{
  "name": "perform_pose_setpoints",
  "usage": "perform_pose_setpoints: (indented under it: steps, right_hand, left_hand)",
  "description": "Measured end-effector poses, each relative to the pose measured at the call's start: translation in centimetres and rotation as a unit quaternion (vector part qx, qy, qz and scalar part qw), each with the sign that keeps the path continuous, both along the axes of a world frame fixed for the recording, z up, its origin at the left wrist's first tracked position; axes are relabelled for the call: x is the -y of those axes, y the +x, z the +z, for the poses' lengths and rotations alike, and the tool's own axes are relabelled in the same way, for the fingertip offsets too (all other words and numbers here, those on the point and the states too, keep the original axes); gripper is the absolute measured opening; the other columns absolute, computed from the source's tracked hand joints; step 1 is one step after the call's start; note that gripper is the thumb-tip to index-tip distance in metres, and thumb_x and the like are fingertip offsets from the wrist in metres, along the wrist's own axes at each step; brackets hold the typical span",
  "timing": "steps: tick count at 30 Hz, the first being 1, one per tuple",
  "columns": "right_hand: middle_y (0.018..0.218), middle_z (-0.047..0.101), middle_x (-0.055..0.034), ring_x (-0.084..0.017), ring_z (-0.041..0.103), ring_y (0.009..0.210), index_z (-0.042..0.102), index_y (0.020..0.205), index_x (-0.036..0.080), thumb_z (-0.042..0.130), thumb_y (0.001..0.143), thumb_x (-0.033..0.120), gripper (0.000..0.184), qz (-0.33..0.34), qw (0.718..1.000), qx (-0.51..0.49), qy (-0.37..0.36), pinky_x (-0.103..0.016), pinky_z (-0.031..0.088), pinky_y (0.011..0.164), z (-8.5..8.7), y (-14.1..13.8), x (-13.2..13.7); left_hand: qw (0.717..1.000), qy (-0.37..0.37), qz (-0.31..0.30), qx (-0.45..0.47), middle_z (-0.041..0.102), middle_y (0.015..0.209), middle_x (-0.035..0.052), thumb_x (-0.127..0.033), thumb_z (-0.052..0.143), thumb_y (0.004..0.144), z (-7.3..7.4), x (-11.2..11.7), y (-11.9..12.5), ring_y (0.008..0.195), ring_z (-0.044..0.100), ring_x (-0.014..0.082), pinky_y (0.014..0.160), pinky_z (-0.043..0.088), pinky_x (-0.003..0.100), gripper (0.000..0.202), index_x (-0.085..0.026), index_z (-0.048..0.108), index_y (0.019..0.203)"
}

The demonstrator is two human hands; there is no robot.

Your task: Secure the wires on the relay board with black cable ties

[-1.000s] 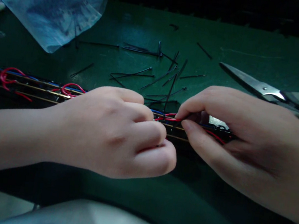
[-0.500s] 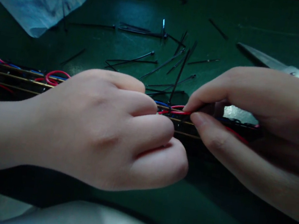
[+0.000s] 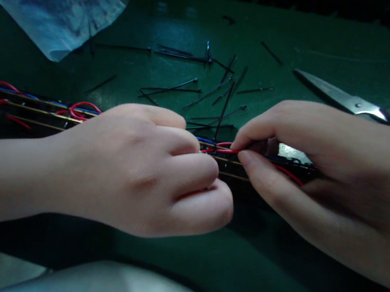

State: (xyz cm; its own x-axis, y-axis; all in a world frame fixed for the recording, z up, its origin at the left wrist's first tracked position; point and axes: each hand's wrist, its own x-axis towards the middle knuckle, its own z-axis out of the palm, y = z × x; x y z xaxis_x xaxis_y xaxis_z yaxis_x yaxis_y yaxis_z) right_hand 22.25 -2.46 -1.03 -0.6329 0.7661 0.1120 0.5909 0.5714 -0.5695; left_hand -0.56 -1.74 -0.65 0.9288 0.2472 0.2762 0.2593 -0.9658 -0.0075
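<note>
A long dark strip (image 3: 44,113) with brass-coloured lines and red and blue wires runs across the view beneath both hands. My left hand (image 3: 148,173) is closed over its middle, knuckles up; its fingertips and whatever they grip are hidden. My right hand (image 3: 307,165) pinches a red wire (image 3: 223,150) between thumb and forefinger, just right of the left hand. A black cable tie (image 3: 224,111) stands up from the strip around the wires, between the hands. Red wire loops (image 3: 85,108) stick up from the strip's left part.
Several loose black cable ties (image 3: 181,54) lie scattered on the green table (image 3: 154,21) behind the strip. Scissors (image 3: 352,100) lie at the right, blades pointing left, partly behind my right hand. A clear plastic bag (image 3: 62,9) lies at the back left.
The table's things and the strip sit slightly lower in view, as the camera has shifted. Both hands keep the same hold; the right still pinches the red wire.
</note>
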Motion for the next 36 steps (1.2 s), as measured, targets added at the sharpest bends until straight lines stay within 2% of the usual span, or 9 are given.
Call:
perform_pose_setpoints:
  steps: [21,29,36]
  right_hand:
    - [0.079,0.062,0.0003,-0.014,0.058,0.068,0.063,0.090,0.021,0.055,0.091,0.020,0.008,0.007,1.000,0.001,0.000,-0.033,0.041,0.061,0.07,-0.06,-0.22]
    - [0.079,0.062,0.0002,-0.014,0.057,0.068,0.062,0.091,0.022,0.054,0.091,0.020,0.009,0.009,1.000,0.007,0.011,-0.033,0.041,0.061,-0.07,-0.07,-0.13]
    - [0.081,0.065,0.0003,-0.015,0.058,0.066,0.063,0.093,0.024,0.055,0.092,0.022,0.009,0.007,1.000,-0.001,0.019,-0.033,0.042,0.061,-0.34,0.24,-0.23]
  left_hand:
    - [1.000,0.017,0.009,-0.011,0.053,0.060,-0.0037,-0.014,0.047,0.098,-0.26,0.40,-0.28,0.053,0.048,0.0145,0.049,0.039,0.032,0.031,-0.025,0.072,0.083]
    - [1.000,0.006,0.016,-0.002,0.054,0.056,-0.0042,-0.014,0.048,0.097,0.02,0.24,0.11,0.051,0.049,0.0110,0.048,0.038,0.029,0.033,-0.026,0.071,0.077]
    - [0.999,-0.032,-0.002,0.010,0.058,0.055,-0.0055,-0.014,0.046,0.098,0.08,-0.29,0.14,0.048,0.050,0.0106,0.045,0.034,0.029,0.035,-0.025,0.071,0.076]
